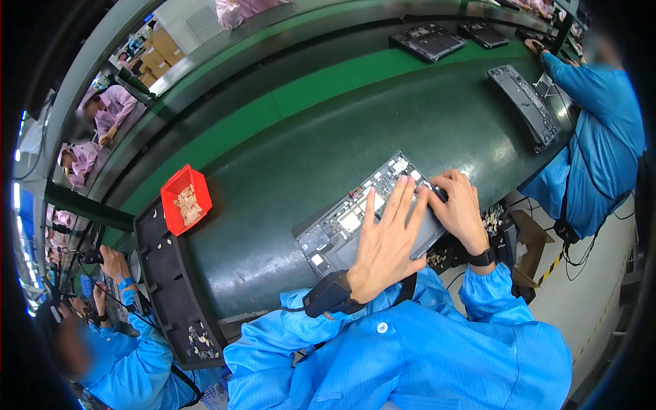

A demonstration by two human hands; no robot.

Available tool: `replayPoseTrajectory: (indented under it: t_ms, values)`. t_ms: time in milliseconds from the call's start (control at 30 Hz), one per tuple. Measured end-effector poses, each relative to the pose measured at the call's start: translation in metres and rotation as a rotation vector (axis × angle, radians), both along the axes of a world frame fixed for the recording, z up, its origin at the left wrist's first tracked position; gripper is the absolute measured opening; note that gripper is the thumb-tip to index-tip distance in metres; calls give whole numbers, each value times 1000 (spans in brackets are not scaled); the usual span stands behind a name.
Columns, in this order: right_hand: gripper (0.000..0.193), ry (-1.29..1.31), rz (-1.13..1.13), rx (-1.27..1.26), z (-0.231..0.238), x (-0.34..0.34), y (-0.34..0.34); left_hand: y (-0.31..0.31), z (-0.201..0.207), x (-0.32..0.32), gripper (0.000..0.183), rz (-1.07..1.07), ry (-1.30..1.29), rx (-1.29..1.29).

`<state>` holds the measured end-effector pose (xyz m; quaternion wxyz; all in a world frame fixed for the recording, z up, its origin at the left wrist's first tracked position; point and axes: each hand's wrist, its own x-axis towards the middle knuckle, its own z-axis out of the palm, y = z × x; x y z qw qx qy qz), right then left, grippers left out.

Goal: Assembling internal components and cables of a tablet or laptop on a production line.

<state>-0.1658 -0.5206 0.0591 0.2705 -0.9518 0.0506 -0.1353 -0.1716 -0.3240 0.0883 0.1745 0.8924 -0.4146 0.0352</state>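
Observation:
An opened laptop base (335, 236) lies slanted on the green bench in front of me, its circuit board and metal parts exposed. My left hand (389, 239) rests flat across the middle of it, fingers stretched out and holding nothing. At the base's right end is my right hand (461, 208), its fingers bent and closed by the edge near a small dark part. Whatever lies between those fingertips is hidden. A black device is strapped to my left wrist and a black band circles my right one.
Left on the bench stands a red bin (186, 199) of small pale pieces, beside a black tray (160, 273). More opened laptop bases lie at the far side (429, 42) and right (526, 106). Co-workers in blue sit at both sides. An open cardboard box (529, 249) is low right.

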Motion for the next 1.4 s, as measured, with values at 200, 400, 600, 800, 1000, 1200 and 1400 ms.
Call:
replayPoseTrajectory:
  t_ms: [200, 400, 600, 800, 1000, 1200, 1400]
  values:
    - [32, 88, 156, 254, 1, 0, -19, 13, -17, 10, 103, -12, 51, -76]
    - [58, 472, 203, 1341, -2, -10, -13, 25, -2, 14, 95, -61, 19, -139]
    - [40, 297, 127, 1416, -2, 34, -41, 43, 15, 31, 63, -92, 66, -211]
    - [38, -10, 220, 1117, -13, 201, -60, 60, -20, 77, 51, 28, 68, -364]
    - [62, -253, 245, 343, -33, 347, 78, 59, -59, 100, 52, 112, 75, -249]
    - [20, -562, 226, 425, -42, 323, 64, 66, -58, 97, 49, 168, 89, -254]
    - [77, -230, -843, -91, -42, 335, -102, 63, -51, 101, 46, 176, 90, -271]
